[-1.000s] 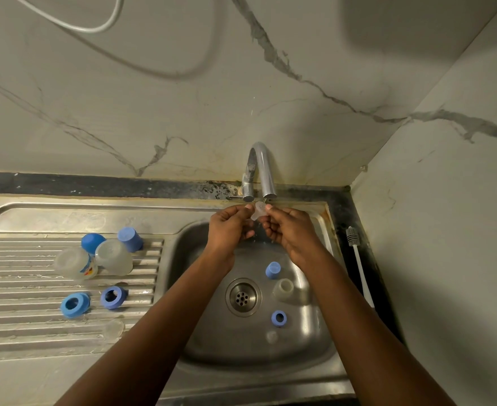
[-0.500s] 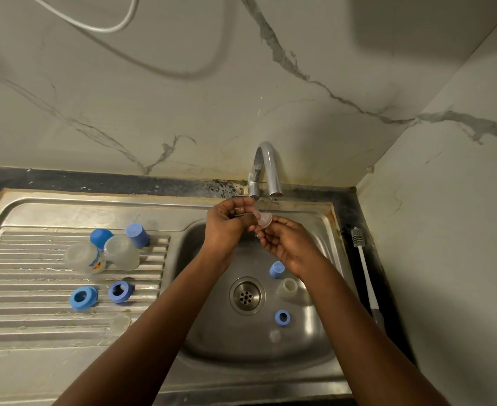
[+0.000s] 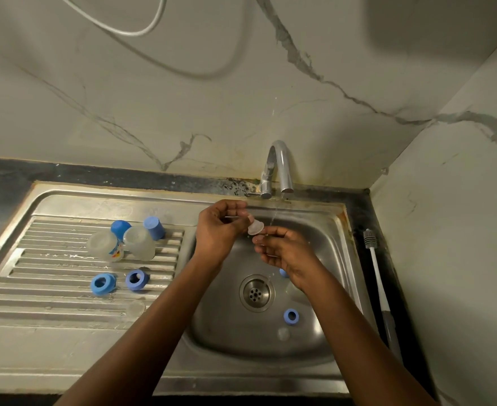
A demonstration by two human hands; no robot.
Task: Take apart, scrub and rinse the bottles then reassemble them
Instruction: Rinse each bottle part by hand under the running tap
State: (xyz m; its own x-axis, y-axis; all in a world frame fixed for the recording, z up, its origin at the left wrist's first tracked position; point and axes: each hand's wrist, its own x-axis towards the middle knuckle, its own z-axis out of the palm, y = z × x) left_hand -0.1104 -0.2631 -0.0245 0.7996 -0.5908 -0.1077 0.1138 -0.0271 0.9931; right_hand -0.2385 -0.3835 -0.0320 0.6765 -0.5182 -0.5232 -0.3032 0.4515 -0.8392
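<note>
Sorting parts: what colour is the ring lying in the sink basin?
Blue; the ring shows best in the head view.

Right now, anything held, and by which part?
Left hand pinches the clear teat by its narrow tip; right hand lies open beside its wide base, holding nothing.

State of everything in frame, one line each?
tap: running, thin stream
teat: pinched by left hand, beside stream
right hand: open, below teat
bottles: on drainboard, rings off
blue rings: two on drainboard, one in basin
brush: lying right of basin, untouched
</note>
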